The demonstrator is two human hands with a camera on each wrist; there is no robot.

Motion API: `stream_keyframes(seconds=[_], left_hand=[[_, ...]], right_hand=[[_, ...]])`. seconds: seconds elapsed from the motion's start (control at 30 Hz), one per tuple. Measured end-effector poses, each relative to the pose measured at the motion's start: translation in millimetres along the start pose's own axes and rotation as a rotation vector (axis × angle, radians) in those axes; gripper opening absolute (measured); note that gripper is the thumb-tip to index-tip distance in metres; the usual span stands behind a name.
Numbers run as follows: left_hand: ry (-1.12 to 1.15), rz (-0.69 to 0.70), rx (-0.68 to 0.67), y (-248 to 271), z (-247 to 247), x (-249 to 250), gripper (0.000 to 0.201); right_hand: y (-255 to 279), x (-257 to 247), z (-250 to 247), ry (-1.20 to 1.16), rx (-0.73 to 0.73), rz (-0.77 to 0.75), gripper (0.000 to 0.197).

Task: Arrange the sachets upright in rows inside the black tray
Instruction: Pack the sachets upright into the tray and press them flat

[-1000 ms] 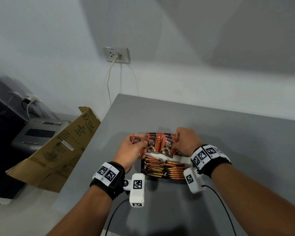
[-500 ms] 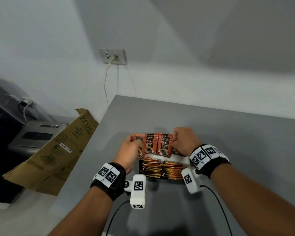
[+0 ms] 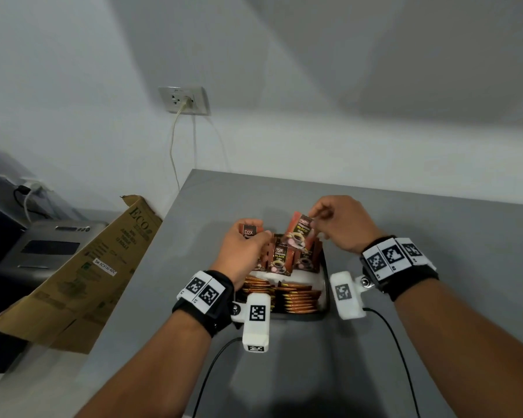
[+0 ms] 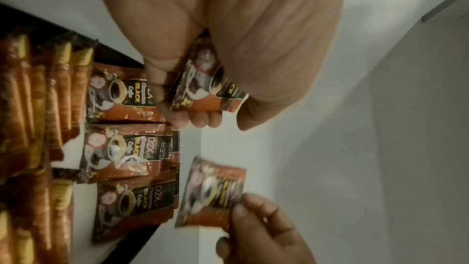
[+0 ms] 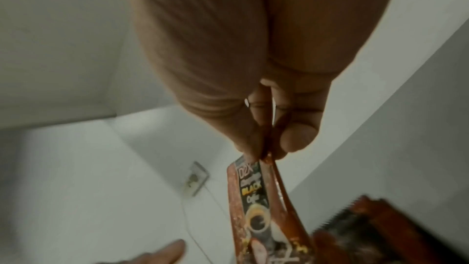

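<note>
The black tray [image 3: 302,315] sits on the grey table, with orange stick packs [image 3: 296,298] lying in its near part and red-brown coffee sachets [image 3: 280,260] standing upright in its far part. My left hand [image 3: 246,247] grips one sachet [image 3: 249,232] at the tray's far left; the same sachet [image 4: 203,91] shows between its fingers in the left wrist view. My right hand [image 3: 335,224] pinches the top corner of another sachet [image 3: 299,233] lifted and tilted above the row; that sachet [image 5: 256,198] hangs from thumb and finger in the right wrist view.
A folded cardboard box [image 3: 82,276] leans at the table's left edge beside a grey machine [image 3: 46,248]. A wall socket [image 3: 184,99] with a cable is behind. Bare grey tabletop [image 3: 435,230] lies right of and beyond the tray.
My right hand has risen from the standing row with one sachet pinched and tilted. My left hand has stayed at the far left with its sachet. The head view has shifted closer.
</note>
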State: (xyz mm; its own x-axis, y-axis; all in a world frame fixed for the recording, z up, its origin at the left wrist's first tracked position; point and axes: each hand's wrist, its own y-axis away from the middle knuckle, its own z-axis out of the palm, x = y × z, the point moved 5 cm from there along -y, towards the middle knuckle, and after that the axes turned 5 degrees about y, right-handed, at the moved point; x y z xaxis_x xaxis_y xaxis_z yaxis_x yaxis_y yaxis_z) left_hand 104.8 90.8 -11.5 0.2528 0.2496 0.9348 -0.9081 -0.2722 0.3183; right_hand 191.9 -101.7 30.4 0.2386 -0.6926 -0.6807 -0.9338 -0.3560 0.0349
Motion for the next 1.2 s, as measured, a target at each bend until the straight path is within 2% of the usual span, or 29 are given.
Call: stream_keyframes(seconds=[0.2,0.47,0.6,0.77,0.87,0.93,1.0,1.07,1.13,1.2], left_hand=[[-0.032,-0.045,0.031,0,-11,-9,0.026],[-0.069,-0.072,-0.026,6,-10,-12,0.028],[-0.054,-0.094,-0.029,6,-11,-13,0.039],[-0.089,-0.087,-0.037,4,-12,-17,0.042],[-0.15,-0.04,-0.06,6,-10,-15,0.036],[-0.177,-0.01,-0.083,7,-4,-14,0.038],[-0.2,0.023,-0.117,6,4,-14,0.046],[-0.21,0.042,-0.148,6,13,-15,0.05],[-0.21,0.039,-0.152,5,19,-16,0.049],[-0.2,0.019,-0.078,3,14,-15,0.039]], right_hand=[[7,40,38,0.18,-0.2,0.052,0.023],[4,49,57,0.324,-0.164,0.066,0.019],[2,47,61,0.374,-0.15,0.06,0.018],[4,47,61,0.388,-0.11,0.057,0.007],[5,40,50,0.321,-0.014,0.021,0.007],[9,23,40,0.17,0.01,-0.02,0.009],[15,2,39,-0.009,-0.089,-0.059,0.018],[18,-13,43,-0.085,-0.191,-0.097,0.024],[17,-15,40,-0.071,-0.165,-0.112,0.019],[12,-3,30,-0.063,-0.115,-0.063,0.018]])
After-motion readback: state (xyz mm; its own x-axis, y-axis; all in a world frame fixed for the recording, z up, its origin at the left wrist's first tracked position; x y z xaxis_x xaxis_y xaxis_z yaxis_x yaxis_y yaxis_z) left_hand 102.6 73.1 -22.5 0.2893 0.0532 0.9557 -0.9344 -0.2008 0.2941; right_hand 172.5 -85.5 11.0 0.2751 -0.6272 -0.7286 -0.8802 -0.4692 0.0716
